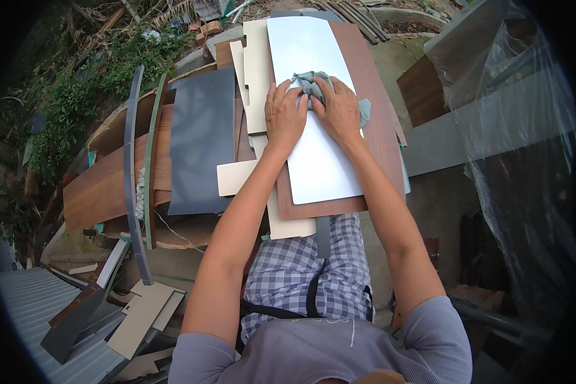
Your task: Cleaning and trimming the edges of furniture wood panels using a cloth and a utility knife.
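- Cloth (310,82): grey-green, soft, crumpled into folds. It lay on the upper half of the white panel (326,163), between and under your hands; a loose corner poked out past your right hand, over the panel's right edge.
- Your right hand (337,112) had its fingers bent over the bunched cloth, holding it against the panel.
- Your left hand (286,118) lay at the cloth's left side, fingers close together and slightly bent, thumb next to the right thumb. Couldn't tell whether it gripped any cloth.
- White panel: smooth, thin, long, bright sheen. It sat on a wider brown board (384,163) with a wood-grain face.
- Cream boards (256,80): flat, matte, some with notched edges, stacked out to the left of the white panel. One short piece (235,178) stuck out by your left forearm.
- Farther left: a dark grey sheet (203,141), flat and smooth, over reddish-brown wood boards (99,195).
- Two narrow strips stood out there: a grey one (131,147) and a green one (151,163), both looking bowed, though the lens bends edges.
- Lower left: ribbed metal sheet (29,304) with cut board offcuts (144,317) near it.
- Right: clear, wrinkled plastic film (521,121) hung in loose creases.
- Upper left: leafy plants (121,70).
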The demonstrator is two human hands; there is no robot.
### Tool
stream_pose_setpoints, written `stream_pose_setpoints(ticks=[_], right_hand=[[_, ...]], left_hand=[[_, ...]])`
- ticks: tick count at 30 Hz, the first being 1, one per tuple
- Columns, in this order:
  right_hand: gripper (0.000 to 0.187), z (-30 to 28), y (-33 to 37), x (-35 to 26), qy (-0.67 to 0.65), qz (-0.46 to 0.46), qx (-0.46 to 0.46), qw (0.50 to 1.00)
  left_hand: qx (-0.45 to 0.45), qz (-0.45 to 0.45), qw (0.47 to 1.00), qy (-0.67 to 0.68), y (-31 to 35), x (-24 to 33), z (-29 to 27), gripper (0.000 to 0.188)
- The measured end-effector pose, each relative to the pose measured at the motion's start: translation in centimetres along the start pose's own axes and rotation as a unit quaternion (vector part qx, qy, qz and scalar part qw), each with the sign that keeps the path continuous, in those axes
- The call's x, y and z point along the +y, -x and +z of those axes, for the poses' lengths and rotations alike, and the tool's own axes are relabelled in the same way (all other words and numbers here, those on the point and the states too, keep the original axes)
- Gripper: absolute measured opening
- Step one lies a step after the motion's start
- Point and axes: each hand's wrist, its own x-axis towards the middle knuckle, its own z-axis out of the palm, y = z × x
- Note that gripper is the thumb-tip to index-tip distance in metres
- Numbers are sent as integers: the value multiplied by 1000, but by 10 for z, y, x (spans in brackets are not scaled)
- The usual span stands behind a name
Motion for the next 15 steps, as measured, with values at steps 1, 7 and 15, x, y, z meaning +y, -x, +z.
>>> stream_pose_setpoints(ticks=[1,7,15], right_hand=[[43,0,0,0,1,0,0,1000],[42,-4,-2,-4,-8,-2,-3,1000],[42,-2,-1,-2,-9,2,-5,1000]], left_hand=[[-1,1,1000,1,0,0,0,28],[6,0,1000,-4,-1,-2,-1,28],[-1,-4,1000,-1,0,0,-1,28]])
